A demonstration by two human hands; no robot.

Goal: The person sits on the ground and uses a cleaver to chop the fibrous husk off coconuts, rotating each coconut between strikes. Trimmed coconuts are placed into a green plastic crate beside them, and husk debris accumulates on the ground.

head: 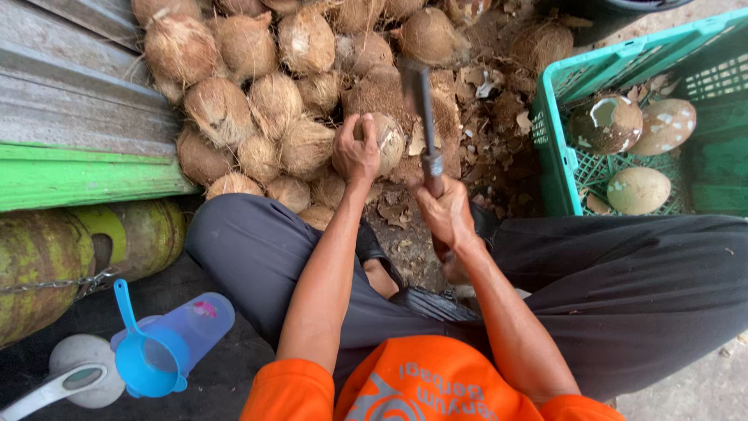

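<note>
Left hand grips a coconut; right hand holds a cleaver.

Green crate cut off at right.

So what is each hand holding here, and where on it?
The left hand grips a husked coconut over its top. The right hand holds a cleaver by its handle, blade raised above the coconut pile.
</note>
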